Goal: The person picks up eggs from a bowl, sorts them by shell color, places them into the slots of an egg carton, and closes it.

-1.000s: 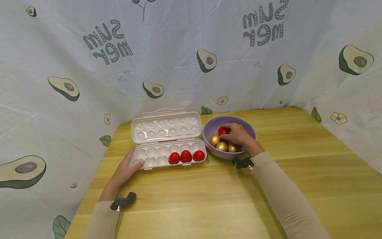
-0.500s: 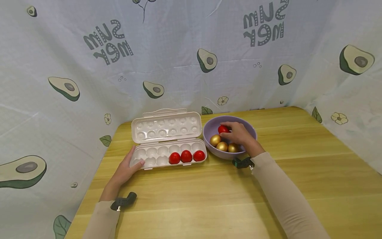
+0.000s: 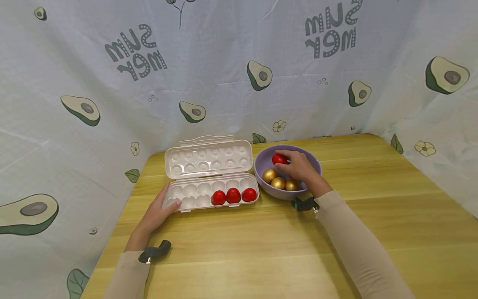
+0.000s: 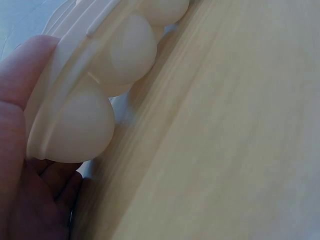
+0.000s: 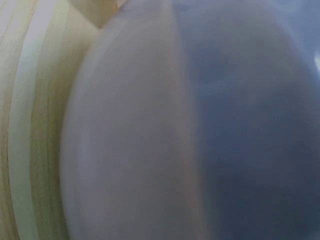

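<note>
My right hand [image 3: 296, 165] reaches into a purple bowl [image 3: 269, 190] and pinches a red egg [image 3: 278, 159] between fingertips and thumb. Below it in the bowl lie several gold eggs [image 3: 278, 183]. To the left is a white plastic egg box [image 3: 203, 190] with its lid [image 3: 209, 157] folded back; three red eggs [image 3: 233, 195] fill the right end of its front row. My left hand [image 3: 156, 212] holds the box's left end. In the left wrist view, the thumb [image 4: 25, 70] lies along the box rim and the fingers curl under the end cup.
Both containers stand side by side near the back of a wooden table [image 3: 239, 249]. A hanging cloth [image 3: 224, 83] printed with avocados closes off the back and sides. The bowl's wall [image 5: 130, 140] fills most of the blurred right wrist view.
My right hand has lifted the red egg slightly up from the gold eggs, still within the bowl. The left hand and the egg box have stayed put.
</note>
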{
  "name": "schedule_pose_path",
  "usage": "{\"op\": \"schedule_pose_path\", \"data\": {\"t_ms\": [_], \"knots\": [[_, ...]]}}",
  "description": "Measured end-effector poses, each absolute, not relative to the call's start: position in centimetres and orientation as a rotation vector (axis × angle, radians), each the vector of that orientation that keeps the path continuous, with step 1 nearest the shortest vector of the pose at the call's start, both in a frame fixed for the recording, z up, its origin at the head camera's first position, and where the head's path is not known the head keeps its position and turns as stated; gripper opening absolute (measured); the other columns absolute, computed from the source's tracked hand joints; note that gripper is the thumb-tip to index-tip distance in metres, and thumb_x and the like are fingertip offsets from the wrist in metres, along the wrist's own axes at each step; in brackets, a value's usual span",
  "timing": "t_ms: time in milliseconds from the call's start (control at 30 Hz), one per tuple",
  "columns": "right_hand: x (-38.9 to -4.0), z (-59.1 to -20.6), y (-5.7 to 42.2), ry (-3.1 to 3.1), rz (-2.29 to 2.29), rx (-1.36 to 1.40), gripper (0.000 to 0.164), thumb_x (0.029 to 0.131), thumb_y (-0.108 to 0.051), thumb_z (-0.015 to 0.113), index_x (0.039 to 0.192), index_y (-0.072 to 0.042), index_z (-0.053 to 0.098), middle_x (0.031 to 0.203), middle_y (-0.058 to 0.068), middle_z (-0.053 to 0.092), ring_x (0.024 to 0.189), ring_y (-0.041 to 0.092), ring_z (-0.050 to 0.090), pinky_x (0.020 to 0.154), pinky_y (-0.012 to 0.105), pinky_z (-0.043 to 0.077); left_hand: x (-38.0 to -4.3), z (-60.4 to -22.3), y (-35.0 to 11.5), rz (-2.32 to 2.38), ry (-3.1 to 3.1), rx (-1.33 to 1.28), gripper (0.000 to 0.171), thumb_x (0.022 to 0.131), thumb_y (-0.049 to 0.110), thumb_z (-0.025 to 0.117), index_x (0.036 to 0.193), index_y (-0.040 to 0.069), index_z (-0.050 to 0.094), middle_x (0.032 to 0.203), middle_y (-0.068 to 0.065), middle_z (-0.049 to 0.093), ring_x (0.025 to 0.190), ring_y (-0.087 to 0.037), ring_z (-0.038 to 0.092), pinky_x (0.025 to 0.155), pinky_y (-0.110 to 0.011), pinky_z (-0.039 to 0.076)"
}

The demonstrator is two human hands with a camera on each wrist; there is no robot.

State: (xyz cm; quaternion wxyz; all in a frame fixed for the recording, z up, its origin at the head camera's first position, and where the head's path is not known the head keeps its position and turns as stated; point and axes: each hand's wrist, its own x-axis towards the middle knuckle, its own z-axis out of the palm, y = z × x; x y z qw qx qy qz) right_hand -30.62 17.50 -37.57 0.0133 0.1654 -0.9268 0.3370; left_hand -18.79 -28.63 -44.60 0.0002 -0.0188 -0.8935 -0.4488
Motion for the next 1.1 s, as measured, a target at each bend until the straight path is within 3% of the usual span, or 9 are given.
{"op": "schedule_pose_path", "data": {"t_ms": [400, 1100], "knots": [[-30.5, -37.2, 17.2, -2.774, 1.114, 0.567, 0.053, 0.091, -0.021, 0.068, 0.140, -0.009, 0.051, 0.132, 0.018, 0.056, 0.111, 0.032, 0.059, 0.091, 0.046, 0.052, -18.8, -44.7, -28.7, -1.414, -2.797, -0.050, 0.091, 0.091, 0.045, 0.062, 0.157, 0.018, 0.006, 0.160, -0.019, 0.009, 0.144, -0.043, 0.008, 0.113, -0.063, 0.010], [-28.9, -36.2, 14.2, -2.625, 1.246, 0.680, 0.050, 0.090, -0.019, 0.070, 0.137, -0.009, 0.055, 0.124, 0.016, 0.062, 0.105, 0.030, 0.065, 0.087, 0.041, 0.054, -18.8, -44.6, -28.6, -1.425, -2.791, -0.053, 0.091, 0.090, 0.044, 0.062, 0.157, 0.016, 0.007, 0.160, -0.019, 0.010, 0.144, -0.043, 0.010, 0.113, -0.062, 0.011]]}}
